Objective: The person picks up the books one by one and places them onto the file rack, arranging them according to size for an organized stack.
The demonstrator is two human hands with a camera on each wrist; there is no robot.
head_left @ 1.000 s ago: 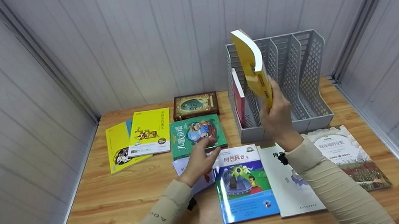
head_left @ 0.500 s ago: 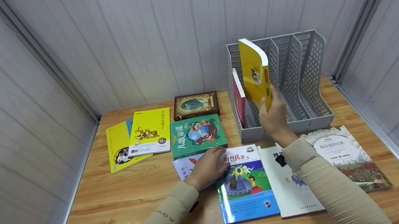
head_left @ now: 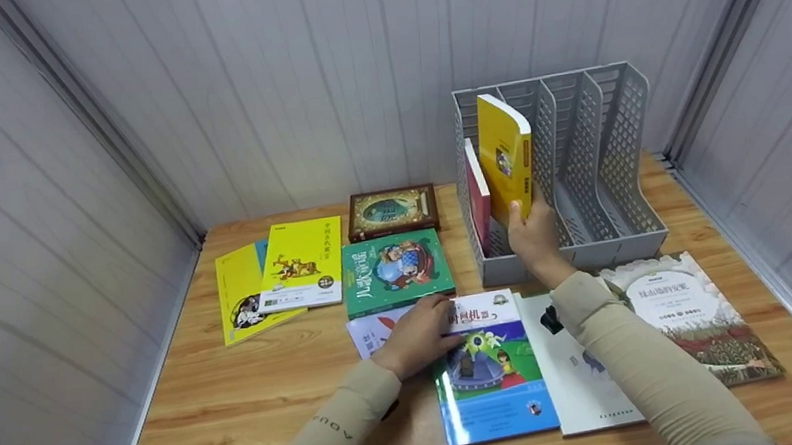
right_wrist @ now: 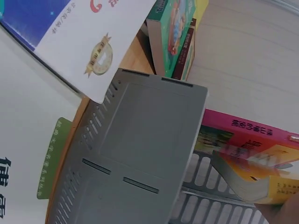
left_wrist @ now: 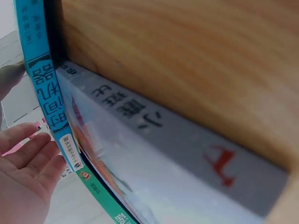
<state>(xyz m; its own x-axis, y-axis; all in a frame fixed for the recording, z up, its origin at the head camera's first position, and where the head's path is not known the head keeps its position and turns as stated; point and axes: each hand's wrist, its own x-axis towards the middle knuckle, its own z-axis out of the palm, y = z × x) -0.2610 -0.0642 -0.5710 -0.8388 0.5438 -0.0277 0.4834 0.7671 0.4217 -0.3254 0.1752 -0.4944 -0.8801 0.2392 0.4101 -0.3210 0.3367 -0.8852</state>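
Note:
My right hand [head_left: 537, 235] grips a thick yellow book [head_left: 506, 156] by its lower spine end, thumb on the cover. The book stands upright within the left part of the grey magazine rack [head_left: 618, 248], just right of a thinner pink-red book [head_left: 481, 204]. In the right wrist view the yellow book [right_wrist: 243, 182] shows beside the pink spine [right_wrist: 243, 123]. My left hand [head_left: 414, 341] rests, fingers loosely bent, where a lilac-white book [head_left: 366, 332] meets a blue book [head_left: 495, 414]. The left wrist view shows its fingers beside the blue spine [left_wrist: 49, 93].
Behind the left hand lies a green book [head_left: 365, 279], with a brown ornate book [head_left: 395, 211] farther back. Two yellow-covered books [head_left: 295, 261] overlap at the left. Right of the blue book are a white book [head_left: 583, 396] and a landscape-covered book [head_left: 712, 335]. Panel walls surround the table.
The yellow book has come down and upright into the rack in my right hand. My left hand has moved from over the green book down to the lilac and blue books.

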